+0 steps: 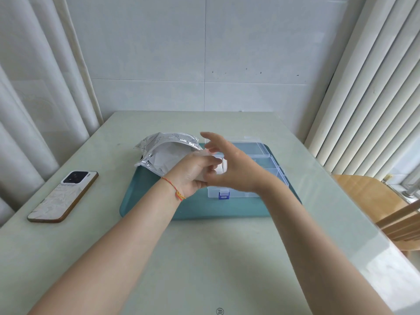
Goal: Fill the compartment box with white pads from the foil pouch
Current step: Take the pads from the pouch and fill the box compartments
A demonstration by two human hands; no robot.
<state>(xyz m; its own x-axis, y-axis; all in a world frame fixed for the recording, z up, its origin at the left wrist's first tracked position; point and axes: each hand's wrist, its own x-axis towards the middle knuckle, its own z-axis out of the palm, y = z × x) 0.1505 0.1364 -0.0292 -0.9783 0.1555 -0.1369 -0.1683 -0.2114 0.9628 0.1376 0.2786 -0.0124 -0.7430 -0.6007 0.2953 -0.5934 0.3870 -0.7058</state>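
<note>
A crinkled silver foil pouch lies open at the tray's far left, with white pads showing in its mouth. To its right sits the clear compartment box with a blue latch, its lid open and its left part hidden by my hands. My left hand, a red string round its wrist, hovers over the box's left end with its fingers curled round small white pads. My right hand is right beside them, palm facing the pads and fingers spread out straight towards the pouch.
Box and pouch rest on a teal tray in the middle of a pale table. A phone lies face down to the left. A wooden chair stands at the right edge; curtains and a wall close the back.
</note>
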